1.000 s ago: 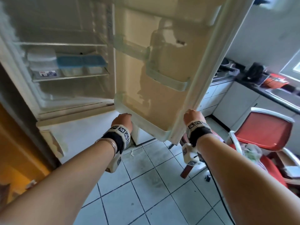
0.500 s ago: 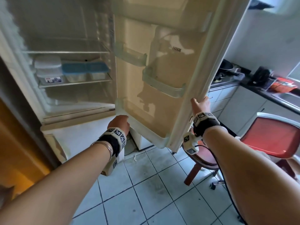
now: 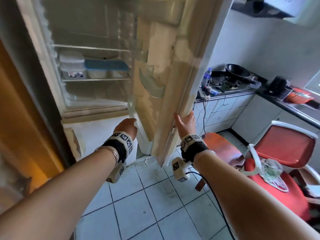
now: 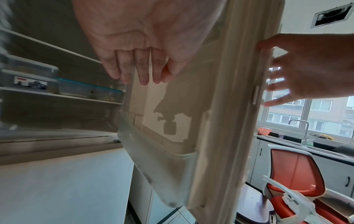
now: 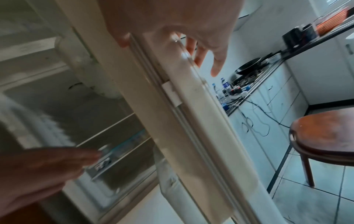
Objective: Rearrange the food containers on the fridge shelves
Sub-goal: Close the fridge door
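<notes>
Between the two hands stands the open fridge door (image 3: 174, 70), seen almost edge-on. The right hand (image 3: 185, 123) lies against the door's outer edge with thumb on the near face and fingers (image 5: 217, 63) spread straight behind it; it grasps nothing and is released. The left hand (image 3: 126, 127) is at the inner side of the door, just above the lowest door bin (image 4: 159, 163), with fingers (image 4: 143, 71) straight and together, released, holding nothing; whether they touch the door cannot be determined.

Beyond the left hand, inside the fridge, a wire shelf (image 3: 97, 79) carries the food containers. A stack of clear white-lidded containers (image 3: 71, 66), the lowest bearing a label, stands at the left. Two blue-lidded containers (image 3: 105, 68) stand side by side to its right, touching each other.

Beyond the right hand, a counter (image 3: 233, 91) carries a black frying pan (image 3: 237, 71) and a water bottle (image 3: 207, 76). Below the right forearm stands a wooden stool (image 3: 223, 149), and to its right a red chair (image 3: 284, 148).
</notes>
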Demonstrator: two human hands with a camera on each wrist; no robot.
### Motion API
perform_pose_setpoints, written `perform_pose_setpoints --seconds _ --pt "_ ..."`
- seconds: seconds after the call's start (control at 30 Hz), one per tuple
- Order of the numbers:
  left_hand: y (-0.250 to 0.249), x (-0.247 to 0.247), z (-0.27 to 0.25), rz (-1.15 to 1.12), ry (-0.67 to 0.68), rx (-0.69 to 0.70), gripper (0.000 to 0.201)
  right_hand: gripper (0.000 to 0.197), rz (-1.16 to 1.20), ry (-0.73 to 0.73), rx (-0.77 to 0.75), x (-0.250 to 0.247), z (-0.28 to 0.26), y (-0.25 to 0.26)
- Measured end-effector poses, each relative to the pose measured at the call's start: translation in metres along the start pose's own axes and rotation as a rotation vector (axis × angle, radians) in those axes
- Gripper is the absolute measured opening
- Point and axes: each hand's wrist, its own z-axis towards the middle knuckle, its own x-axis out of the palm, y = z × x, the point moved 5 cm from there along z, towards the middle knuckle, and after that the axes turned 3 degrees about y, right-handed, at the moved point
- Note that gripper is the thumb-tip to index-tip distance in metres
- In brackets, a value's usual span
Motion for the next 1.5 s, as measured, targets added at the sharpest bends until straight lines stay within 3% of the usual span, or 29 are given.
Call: perform_pose_setpoints --seconds 0.2,0.37,0.5,0.63,0.77,1.0,1.17,1.5 --pt "0.030 -0.038 -0.026 -0.080 -0.085 0.041 0.049 0.084 -0.059 0.211 -0.082 0.069 -0.039 0.046" --pt "0.048 -0.070 -0.042 -0.293 -0.144 0.094 0.050 0.087 -0.077 0.307 -0.142 0.124 -0.060 0.090" --pt "0.075 -0.100 -0.040 -0.452 -0.245 0.003 0.062 0.063 -0.198 0.422 -0.239 0.164 -0.071 0.115" --pt "0.109 -0.139 -0.018 -0.416 -0.314 -0.108 0.067 0.065 -0.290 0.512 -0.377 0.199 -0.074 0.148" --pt "0.129 -0.180 0.012 -0.423 -0.411 -0.171 0.061 0.066 -0.363 0.519 -0.481 0.229 -0.060 0.178" --pt "0.161 -0.227 0.065 -0.420 -0.548 -0.273 0.067 0.064 -0.412 0.510 -0.660 0.268 -0.017 0.231" --pt "0.187 -0.252 0.104 -0.424 -0.581 -0.324 0.065 0.061 -0.374 0.517 -0.769 0.294 0.018 0.266" --pt "0.205 -0.290 0.167 -0.323 -0.710 -0.380 0.055 0.061 -0.360 0.537 -0.824 0.336 0.073 0.307"
